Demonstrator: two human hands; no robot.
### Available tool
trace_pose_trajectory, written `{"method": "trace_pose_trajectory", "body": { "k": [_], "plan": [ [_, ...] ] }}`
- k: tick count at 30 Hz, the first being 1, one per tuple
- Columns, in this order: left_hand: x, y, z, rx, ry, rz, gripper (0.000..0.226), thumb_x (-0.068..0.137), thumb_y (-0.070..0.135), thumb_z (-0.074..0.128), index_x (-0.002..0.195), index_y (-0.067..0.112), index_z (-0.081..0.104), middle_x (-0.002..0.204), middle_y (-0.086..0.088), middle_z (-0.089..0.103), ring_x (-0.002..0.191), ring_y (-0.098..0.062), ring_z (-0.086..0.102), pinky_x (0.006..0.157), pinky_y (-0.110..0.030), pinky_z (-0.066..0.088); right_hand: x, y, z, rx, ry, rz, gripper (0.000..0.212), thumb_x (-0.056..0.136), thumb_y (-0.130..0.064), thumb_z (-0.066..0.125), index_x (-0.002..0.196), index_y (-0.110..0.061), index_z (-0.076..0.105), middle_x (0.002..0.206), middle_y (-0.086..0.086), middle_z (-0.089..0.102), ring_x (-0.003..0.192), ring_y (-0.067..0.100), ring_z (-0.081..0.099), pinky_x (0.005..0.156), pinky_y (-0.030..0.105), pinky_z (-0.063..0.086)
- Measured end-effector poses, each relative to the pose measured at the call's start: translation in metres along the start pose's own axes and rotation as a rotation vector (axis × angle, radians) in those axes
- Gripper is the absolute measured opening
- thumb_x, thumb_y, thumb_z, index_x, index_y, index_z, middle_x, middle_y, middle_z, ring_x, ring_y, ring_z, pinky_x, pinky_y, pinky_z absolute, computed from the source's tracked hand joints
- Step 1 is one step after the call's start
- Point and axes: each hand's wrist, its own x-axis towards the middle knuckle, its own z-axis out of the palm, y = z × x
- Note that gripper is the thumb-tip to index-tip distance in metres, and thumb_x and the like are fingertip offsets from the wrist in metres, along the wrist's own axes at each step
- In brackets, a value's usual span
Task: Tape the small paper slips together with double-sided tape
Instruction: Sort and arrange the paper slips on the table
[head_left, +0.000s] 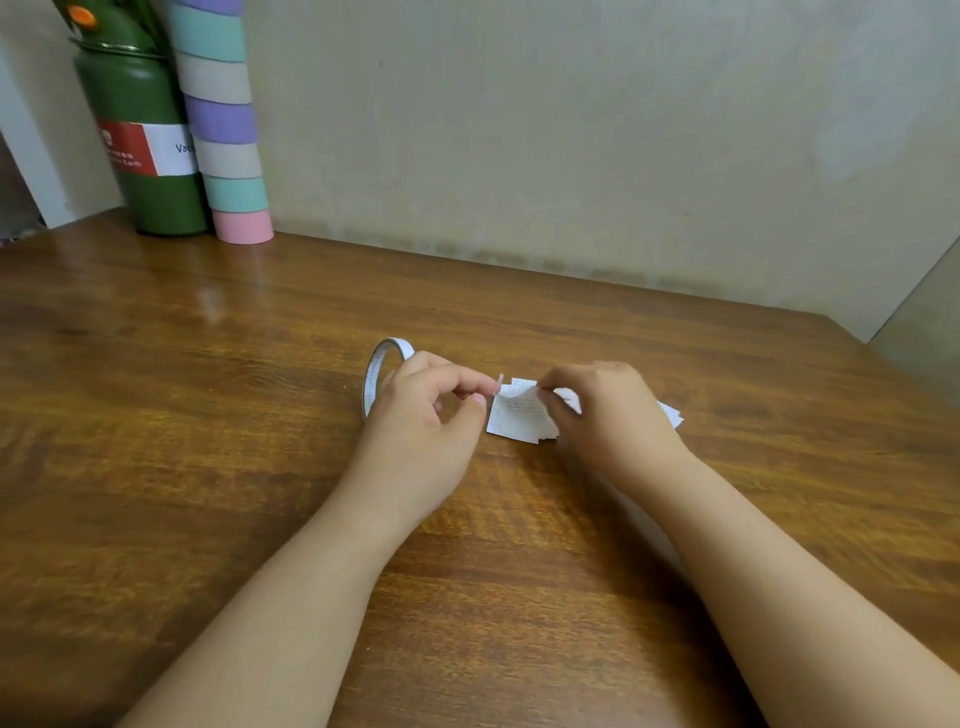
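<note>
Left hand (431, 410): pinches a small tape piece (500, 383), tape roll (382, 371) behind it.
Right hand (608, 410): pinches top paper slip (519, 410).
Worktop (208, 467): bare wood around.

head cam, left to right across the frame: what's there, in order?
Green bottle → stack of pastel tape rolls → double-sided tape roll → left hand, pinching a small tape piece → paper slips → right hand, fingers on the slips.

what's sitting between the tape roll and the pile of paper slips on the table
In the head view, the left hand lies between the tape roll and the paper slips, pinching a small tape piece at the slips' near edge.
</note>
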Motion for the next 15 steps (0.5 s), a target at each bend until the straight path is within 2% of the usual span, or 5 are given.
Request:
{"method": "trace_pose_trajectory", "body": {
  "k": [3,5,9,12,15],
  "plan": [
    [0.0,-0.001,0.0,-0.001,0.004,0.006,0.023,0.089,0.012,0.056,0.085,0.028,0.071,0.093,0.016,0.056,0.075,0.007,0.044,0.065,-0.003,0.032,-0.008,-0.006,-0.022,0.101,0.175,0.075,0.009,0.088,-0.015,0.062,0.084,-0.015,0.07,0.077,-0.004,0.067,0.076,0.017,0.06,0.065,0.026,0.039],
    [0.001,-0.001,0.0,-0.004,0.0,-0.002,0.024,0.089,0.012,0.056,0.085,0.03,0.071,0.094,0.015,0.057,0.075,0.005,0.044,0.066,-0.004,0.033,-0.016,-0.006,-0.036,0.343,0.164,0.293,0.011,0.088,-0.019,0.063,0.078,-0.017,0.068,0.07,-0.01,0.065,0.063,0.001,0.057,0.056,0.011,0.039],
    [0.0,0.001,0.002,0.011,-0.015,-0.02,0.028,0.087,0.008,0.055,0.083,0.031,0.07,0.092,0.016,0.054,0.078,0.001,0.045,0.07,-0.005,0.033,-0.033,-0.001,-0.043,0.87,-0.257,0.65,0.017,0.083,-0.014,0.071,0.068,-0.008,0.066,0.064,0.0,0.063,0.05,0.006,0.057,0.062,0.021,0.051],
    [-0.002,0.004,0.003,0.051,-0.038,-0.024,0.031,0.086,0.004,0.054,0.082,0.03,0.069,0.094,0.015,0.054,0.084,-0.001,0.044,0.074,-0.011,0.033,-0.046,0.003,-0.032,0.533,-0.371,0.587,0.017,0.081,-0.022,0.072,0.068,-0.018,0.063,0.057,-0.009,0.064,0.048,-0.004,0.053,0.054,0.008,0.043],
    [-0.003,0.003,0.003,0.101,-0.082,-0.001,0.033,0.084,0.001,0.053,0.079,0.03,0.068,0.095,0.016,0.052,0.084,-0.001,0.044,0.071,-0.014,0.032,-0.053,0.0,-0.028,0.313,-0.251,0.458,0.016,0.076,-0.026,0.074,0.07,-0.022,0.06,0.06,-0.012,0.057,0.052,-0.003,0.049,0.048,0.01,0.036]
  ]
}}
